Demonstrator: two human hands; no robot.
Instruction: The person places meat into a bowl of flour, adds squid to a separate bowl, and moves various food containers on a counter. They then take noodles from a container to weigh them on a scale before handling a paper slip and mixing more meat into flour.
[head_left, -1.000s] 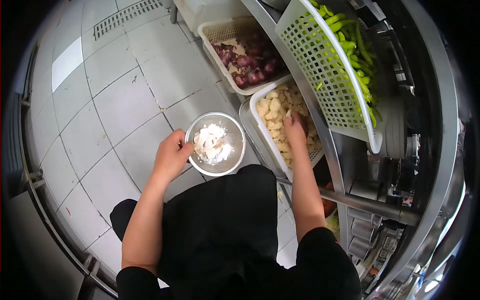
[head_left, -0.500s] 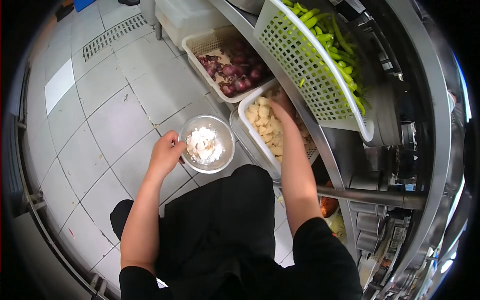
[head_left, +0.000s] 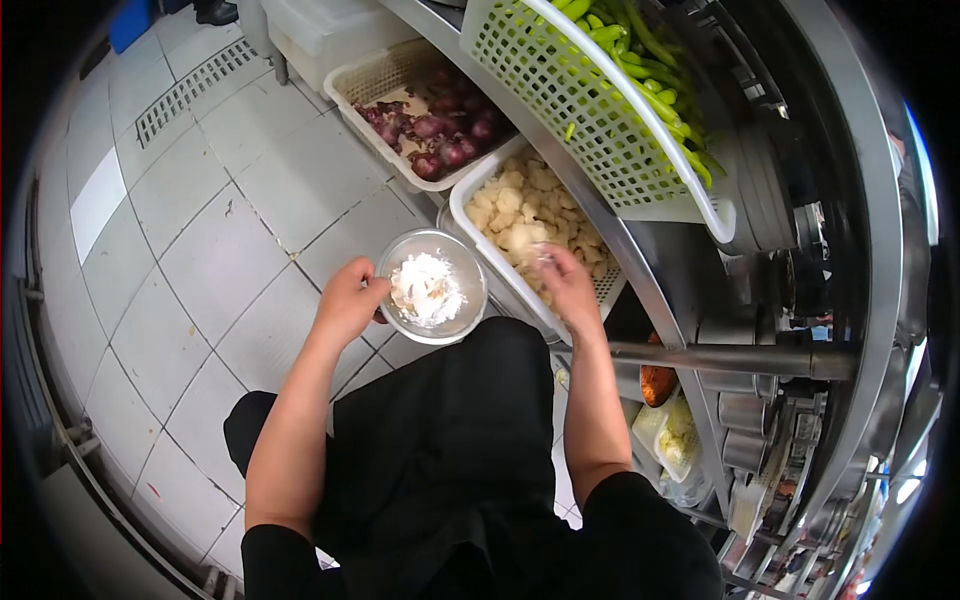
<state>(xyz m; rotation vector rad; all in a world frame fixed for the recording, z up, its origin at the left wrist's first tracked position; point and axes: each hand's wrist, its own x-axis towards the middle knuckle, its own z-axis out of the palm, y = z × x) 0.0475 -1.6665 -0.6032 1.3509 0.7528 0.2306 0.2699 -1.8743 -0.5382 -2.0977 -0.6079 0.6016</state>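
My left hand point(head_left: 352, 298) grips the near-left rim of a round metal bowl point(head_left: 470, 262). White powder point(head_left: 428, 290) lies heaped in the bowl. Over a white plastic basket point(head_left: 462, 205), my right hand point(head_left: 566, 286) has its fingers closed on a pale, lumpy vegetable chunk point(head_left: 524, 240), which is blurred. Many similar cream-coloured chunks point(head_left: 505, 198) fill that basket; their exact kind cannot be told. The bowl is held to the left of the basket, just beyond my knee.
Red onions point(head_left: 452, 152) sit in another basket point(head_left: 345, 95) behind. Above right, a tall white basket point(head_left: 545, 85) of green peppers point(head_left: 655, 75) stands on a metal shelf point(head_left: 655, 285). A metal bar point(head_left: 720, 357) crosses at right. Grey floor tiles point(head_left: 230, 230) extend left.
My right hand has drawn back from deep in the chunk basket towards me, now with a chunk at its fingers. The view has shifted slightly; my left hand still holds the bowl.
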